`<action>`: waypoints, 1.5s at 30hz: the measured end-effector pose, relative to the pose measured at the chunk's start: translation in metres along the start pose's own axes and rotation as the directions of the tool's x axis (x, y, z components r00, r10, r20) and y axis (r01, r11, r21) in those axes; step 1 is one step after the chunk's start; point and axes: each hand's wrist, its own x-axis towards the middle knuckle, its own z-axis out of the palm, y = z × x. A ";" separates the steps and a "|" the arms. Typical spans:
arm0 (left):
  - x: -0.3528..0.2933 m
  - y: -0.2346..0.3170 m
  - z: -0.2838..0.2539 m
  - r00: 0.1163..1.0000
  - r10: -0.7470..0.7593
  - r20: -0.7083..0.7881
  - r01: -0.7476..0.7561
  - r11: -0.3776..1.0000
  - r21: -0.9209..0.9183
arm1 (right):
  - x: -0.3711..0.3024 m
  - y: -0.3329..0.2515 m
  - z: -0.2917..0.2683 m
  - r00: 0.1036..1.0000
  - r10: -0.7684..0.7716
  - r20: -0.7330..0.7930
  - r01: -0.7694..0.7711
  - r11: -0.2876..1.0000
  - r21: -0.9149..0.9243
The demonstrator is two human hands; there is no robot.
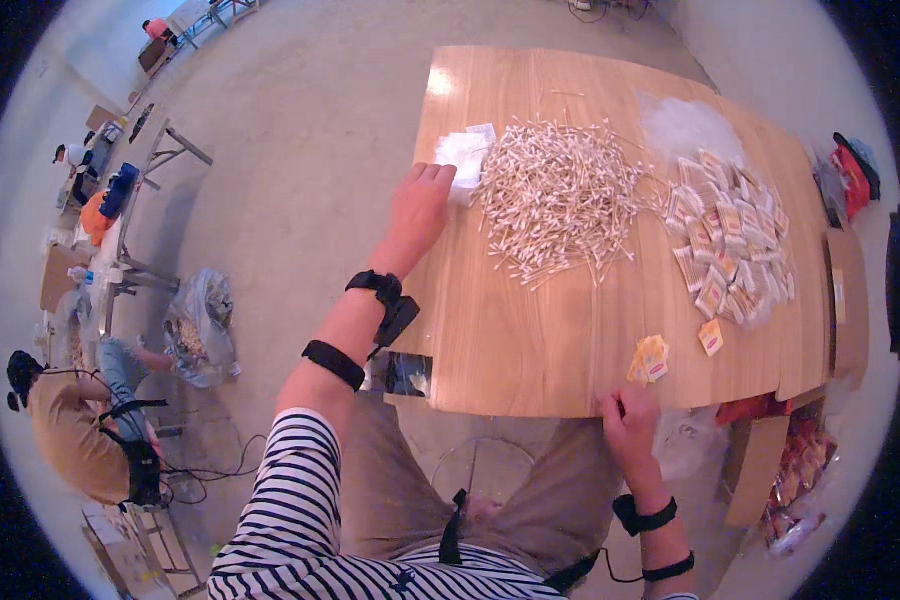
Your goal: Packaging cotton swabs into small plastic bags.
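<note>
At the table's left edge my left hand reaches a stack of small white, filmy packets. Its fingers are bent together against the stack's near side, and the fingertips are hidden. By the front edge my right hand is curled closed, with the thumb along the fingers; whether anything is inside cannot be seen. Just beyond it lies a small fan of yellow and white cards. A large loose heap of cotton swabs covers the middle of the table. To its right are piled several filled swab packets.
One yellow card lies apart near the packets. Clear plastic bags spread at the table's far right. Cardboard boxes stand beside the table's right side. On the left, a seated person is near a plastic sack and workbenches.
</note>
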 end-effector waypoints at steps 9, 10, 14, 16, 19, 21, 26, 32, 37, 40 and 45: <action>0.010 -0.006 0.008 0.979 -0.203 0.031 0.206 0.963 -0.176 | 0.004 -0.007 0.007 1.000 0.009 0.022 -0.008 1.000 -0.028; 0.010 -0.006 0.007 0.979 -0.202 0.027 0.204 0.963 -0.176 | 0.005 -0.010 0.008 1.000 -0.003 0.021 0.004 0.999 -0.036; 0.010 -0.008 0.004 0.955 -0.282 0.096 0.297 0.899 -0.323 | 0.002 -0.017 0.008 0.996 -0.084 0.004 0.085 0.996 -0.019; 0.010 -0.010 0.004 0.944 -0.304 0.128 0.329 0.871 -0.364 | -0.002 -0.021 0.007 0.999 -0.017 0.028 0.017 1.000 0.010; 0.009 -0.014 -0.005 0.853 -0.489 0.183 0.500 0.665 -0.555 | -0.006 -0.025 0.003 0.996 0.074 0.050 -0.077 0.996 0.044; 0.009 -0.014 -0.020 0.820 -0.561 0.114 0.515 0.635 -0.575 | -0.008 -0.025 0.002 0.997 0.067 0.037 -0.069 0.996 0.050; -0.016 0.014 -0.083 0.901 -0.415 0.127 0.367 0.570 -0.735 | -0.003 -0.055 -0.005 0.981 0.173 0.092 -0.180 0.980 0.086; -0.084 0.076 -0.193 0.860 -0.086 0.502 0.509 0.201 -0.837 | 0.036 -0.113 -0.006 0.994 -0.089 0.057 0.066 0.941 0.333; -0.120 0.101 -0.248 0.772 0.061 0.633 0.622 0.134 -0.771 | 0.038 -0.163 0.008 0.929 -0.339 0.151 0.163 0.739 0.654; -0.144 0.104 -0.258 0.789 -0.010 0.614 0.613 0.072 -0.786 | 0.025 -0.179 0.013 0.852 -0.323 0.412 -0.080 0.698 0.711; -0.214 0.106 -0.223 0.767 -0.294 0.571 0.472 -0.344 -0.812 | 0.013 -0.193 0.031 0.868 -0.277 0.412 -0.105 0.708 0.699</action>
